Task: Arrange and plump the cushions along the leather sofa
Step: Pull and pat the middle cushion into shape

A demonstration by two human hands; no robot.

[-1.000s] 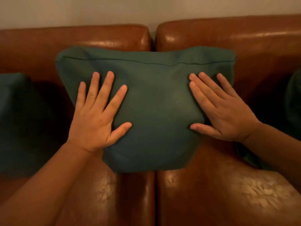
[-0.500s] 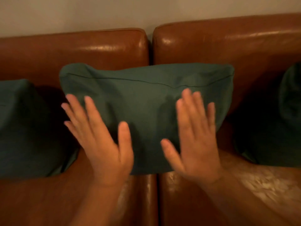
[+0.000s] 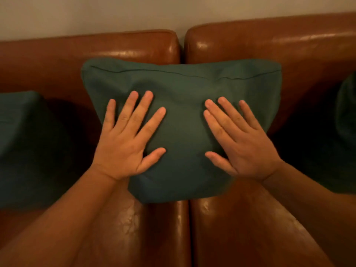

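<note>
Lighting: dim, warm amber cast throughout. Glare: soft highlights along the leather sofa (image 3: 269,41) back tops and on the worn seat surfaces. Shadows: deep black pockets either side of the central green cushion (image 3: 183,89). Focus: centre fairly sharp, slightly soft overall. Distortion: wide-angle bowing at frame edges; side cushions dark, indistinct.

Home living room: brown leather sofa (image 3: 269,45), green cushions (image 3: 183,93), plain wall (image 3: 96,12).
</note>
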